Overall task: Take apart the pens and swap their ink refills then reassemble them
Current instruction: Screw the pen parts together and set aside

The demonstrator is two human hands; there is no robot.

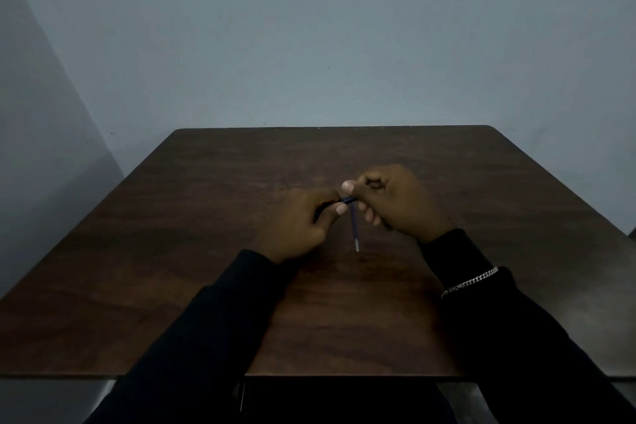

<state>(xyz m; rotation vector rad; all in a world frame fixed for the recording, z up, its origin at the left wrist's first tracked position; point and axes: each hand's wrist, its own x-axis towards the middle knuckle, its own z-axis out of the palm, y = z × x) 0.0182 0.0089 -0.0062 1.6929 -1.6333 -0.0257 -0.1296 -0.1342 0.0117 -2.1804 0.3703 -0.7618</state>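
Pinching the pen (348, 200), left hand (297, 222) meets right hand (395, 203), which seemingly holds the refill (354, 229).

Wall (309, 27) behind table (206, 286), at 12 o'clock. Over table centre: pen (347, 200), left hand (296, 220) pinching it from 9 o'clock, right hand (395, 203) from 3. Below pen, refill (354, 227) runs toward 6 o'clock. Right sleeve carries bracelet (471, 282), 5 o'clock of right hand.

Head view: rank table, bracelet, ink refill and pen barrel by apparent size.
1. table
2. bracelet and ink refill: similar length. The bracelet is nearer the camera, so they are not ranked.
3. pen barrel: only a short stretch shows.
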